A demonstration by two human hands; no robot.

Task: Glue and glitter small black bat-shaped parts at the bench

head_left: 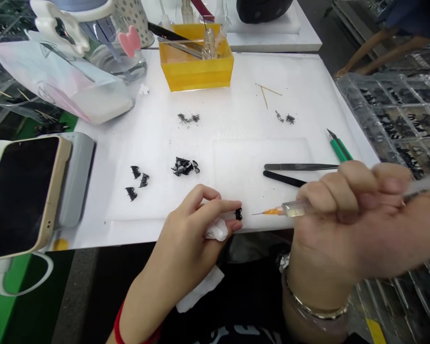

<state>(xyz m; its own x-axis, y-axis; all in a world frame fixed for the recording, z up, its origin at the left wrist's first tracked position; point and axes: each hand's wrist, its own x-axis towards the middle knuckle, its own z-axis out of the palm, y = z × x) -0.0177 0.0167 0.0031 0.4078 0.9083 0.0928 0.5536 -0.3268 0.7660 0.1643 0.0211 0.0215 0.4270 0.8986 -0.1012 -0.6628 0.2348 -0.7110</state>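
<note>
Between the thumb and fingertips of my left hand (197, 224) is a small black part (238, 213). A crumpled white tissue (218, 230) is tucked in the same hand. My right hand (347, 215) is closed around a clear syringe (294, 208) with an orange hub. Its thin needle points left, a short gap from the black part. Close by lie tweezers (297, 167) with dark tips, partly hidden behind my right hand. To the left rest a pile of black parts (185, 166) and several separate black parts (136, 181).
Tiny dark bits (188, 118) lie in two heaps on the white board. Beyond stands a yellow box (197, 71) of tools. A green craft knife (339, 145) and thin sticks (267, 93) lie right; a phone (17, 191) left. Clear compartment trays (394, 110) stand right, near another person's arms.
</note>
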